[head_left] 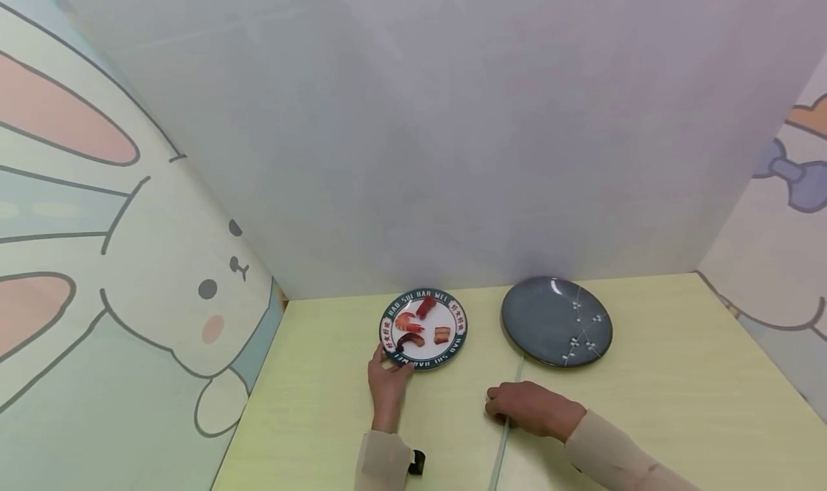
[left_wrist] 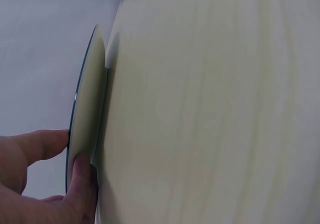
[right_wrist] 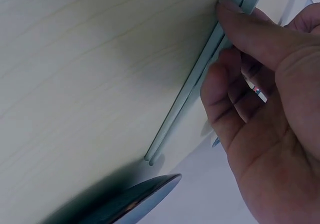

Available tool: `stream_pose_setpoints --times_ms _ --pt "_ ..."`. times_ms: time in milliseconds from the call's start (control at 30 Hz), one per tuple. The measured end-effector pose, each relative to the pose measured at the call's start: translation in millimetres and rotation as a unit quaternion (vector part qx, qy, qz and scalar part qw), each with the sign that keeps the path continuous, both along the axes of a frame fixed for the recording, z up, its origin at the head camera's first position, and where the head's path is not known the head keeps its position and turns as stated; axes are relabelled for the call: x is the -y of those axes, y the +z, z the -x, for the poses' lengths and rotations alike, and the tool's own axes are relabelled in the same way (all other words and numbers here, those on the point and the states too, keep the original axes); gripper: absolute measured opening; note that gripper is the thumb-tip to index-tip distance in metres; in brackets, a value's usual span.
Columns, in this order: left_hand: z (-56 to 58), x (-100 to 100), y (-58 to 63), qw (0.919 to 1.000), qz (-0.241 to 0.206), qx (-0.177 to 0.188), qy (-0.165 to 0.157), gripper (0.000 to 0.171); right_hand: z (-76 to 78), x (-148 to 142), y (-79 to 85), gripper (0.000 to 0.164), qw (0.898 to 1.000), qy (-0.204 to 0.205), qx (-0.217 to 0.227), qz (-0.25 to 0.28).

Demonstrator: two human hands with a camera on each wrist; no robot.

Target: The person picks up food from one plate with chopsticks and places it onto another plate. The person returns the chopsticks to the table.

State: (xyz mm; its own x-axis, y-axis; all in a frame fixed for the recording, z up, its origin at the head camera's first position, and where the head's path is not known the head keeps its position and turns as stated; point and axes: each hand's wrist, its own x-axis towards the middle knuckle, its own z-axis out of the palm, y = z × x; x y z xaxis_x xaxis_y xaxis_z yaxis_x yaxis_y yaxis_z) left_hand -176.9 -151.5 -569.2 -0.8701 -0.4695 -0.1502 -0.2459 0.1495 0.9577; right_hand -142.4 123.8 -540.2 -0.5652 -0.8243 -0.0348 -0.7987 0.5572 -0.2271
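At the table's back left is a small round plate (head_left: 452, 347) with a dark teal, lettered rim. Several food pieces lie on it, among them a shrimp (head_left: 407, 324) and a tentacle piece (head_left: 411, 340). My left hand (head_left: 388, 387) grips its near left edge; the left wrist view shows thumb and finger on the plate's side (left_wrist: 87, 104). My right hand (head_left: 533, 405) pinches a pair of pale green chopsticks (right_wrist: 185, 97) between thumb and fingers. The chopsticks lie close along the tabletop, far tips near the larger dark plate (head_left: 543, 311).
The dark plate has white blossom branches and stands at the back, right of the small plate. Behind the pale yellow table (head_left: 672, 376) rises a plain white wall (head_left: 452, 153). Side walls with cartoon pictures, including a rabbit (head_left: 161, 276), bound the left and right.
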Motion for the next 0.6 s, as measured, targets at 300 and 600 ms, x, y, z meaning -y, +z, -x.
stream_pose_setpoints --times_ms 300,600 --pt "-0.5 0 -0.4 1.0 -0.002 -0.005 -0.002 0.084 1.6 -6 -9.2 0.033 1.0 0.006 -0.01 0.02" --pt "-0.1 0 -0.5 1.0 0.005 0.004 -0.001 0.083 -1.3 -15 -10.6 0.028 0.989 0.043 -0.102 0.097"
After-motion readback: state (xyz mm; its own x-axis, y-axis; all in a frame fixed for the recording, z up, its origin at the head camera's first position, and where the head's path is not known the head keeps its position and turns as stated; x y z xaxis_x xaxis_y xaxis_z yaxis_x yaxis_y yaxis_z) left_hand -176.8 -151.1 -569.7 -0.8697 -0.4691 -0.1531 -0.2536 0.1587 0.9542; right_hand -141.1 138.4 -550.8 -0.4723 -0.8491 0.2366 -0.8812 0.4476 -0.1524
